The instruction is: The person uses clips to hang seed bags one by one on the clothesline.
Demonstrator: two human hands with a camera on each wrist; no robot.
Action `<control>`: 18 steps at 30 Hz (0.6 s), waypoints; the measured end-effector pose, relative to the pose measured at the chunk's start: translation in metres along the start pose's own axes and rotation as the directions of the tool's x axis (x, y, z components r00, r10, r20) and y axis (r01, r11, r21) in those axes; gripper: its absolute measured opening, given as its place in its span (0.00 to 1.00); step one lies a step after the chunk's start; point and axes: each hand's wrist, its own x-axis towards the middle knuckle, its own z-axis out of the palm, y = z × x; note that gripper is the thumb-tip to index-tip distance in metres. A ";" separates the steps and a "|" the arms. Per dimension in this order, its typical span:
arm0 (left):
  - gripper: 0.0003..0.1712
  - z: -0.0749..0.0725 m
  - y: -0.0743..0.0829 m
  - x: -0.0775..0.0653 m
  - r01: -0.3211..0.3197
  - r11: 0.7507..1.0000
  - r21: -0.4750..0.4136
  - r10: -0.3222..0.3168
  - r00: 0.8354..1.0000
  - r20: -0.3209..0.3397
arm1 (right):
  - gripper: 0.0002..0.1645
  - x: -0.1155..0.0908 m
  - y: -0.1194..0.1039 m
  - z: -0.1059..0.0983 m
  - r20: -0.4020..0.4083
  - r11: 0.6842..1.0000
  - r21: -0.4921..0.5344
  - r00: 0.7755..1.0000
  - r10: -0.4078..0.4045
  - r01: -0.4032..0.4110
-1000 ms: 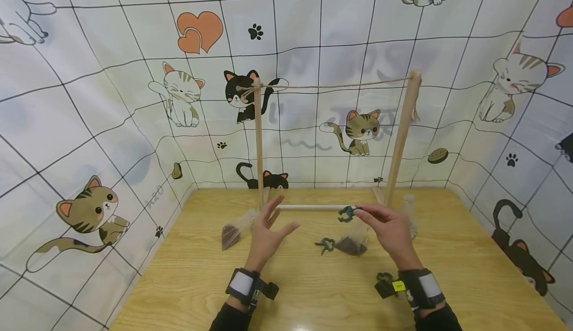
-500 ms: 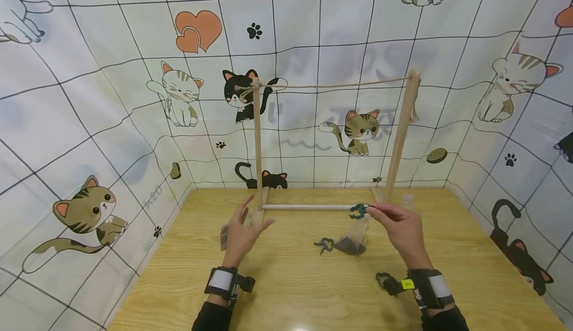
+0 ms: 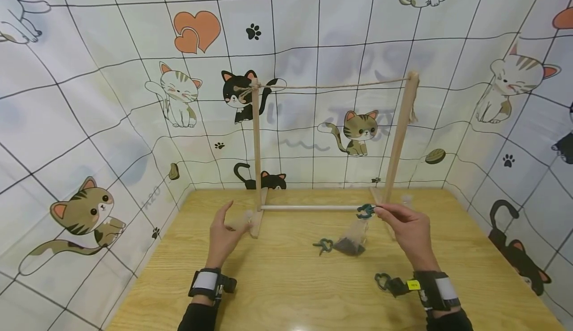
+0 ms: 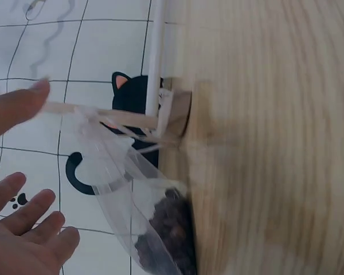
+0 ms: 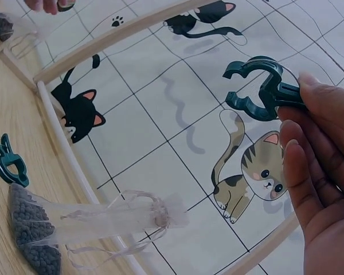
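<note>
My right hand (image 3: 409,229) pinches a dark green plastic clip (image 5: 261,89) by its handles, and the clip's jaws stand apart with nothing between them. My left hand (image 3: 224,239) has its thumb and fingers spread beside a sheer drawstring pouch (image 4: 117,166) of dark lumps. That pouch is mostly hidden behind the left hand in the head view. In the left wrist view the fingers hold nothing. A second sheer pouch (image 3: 351,245) with dark pellets stands on the table at the centre, below the right hand. Another green clip (image 3: 323,245) lies beside it.
Two wooden posts (image 3: 257,147) carry a twine line (image 3: 335,86), with a white rod (image 3: 313,207) joining them low down. One more green clip (image 3: 382,281) lies near the right wrist strap. Behind the right hand a translucent thing (image 3: 406,200) is partly hidden. Cat-print cloth (image 3: 304,32) surrounds the table.
My left hand has moved left to the dark-filled pouch, covering most of it. My right hand has shifted a little right with the clip still pinched.
</note>
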 end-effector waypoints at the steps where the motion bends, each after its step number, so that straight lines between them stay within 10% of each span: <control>1: 0.50 -0.002 -0.002 0.000 0.003 1.000 0.016 -0.003 1.000 0.007 | 0.16 0.000 0.000 0.000 0.000 1.000 0.002 1.000 0.000 0.000; 18: 0.36 -0.005 -0.028 -0.003 0.094 0.968 0.234 -0.132 0.979 0.153 | 0.16 0.000 0.003 -0.006 0.018 0.998 0.048 0.999 -0.035 0.034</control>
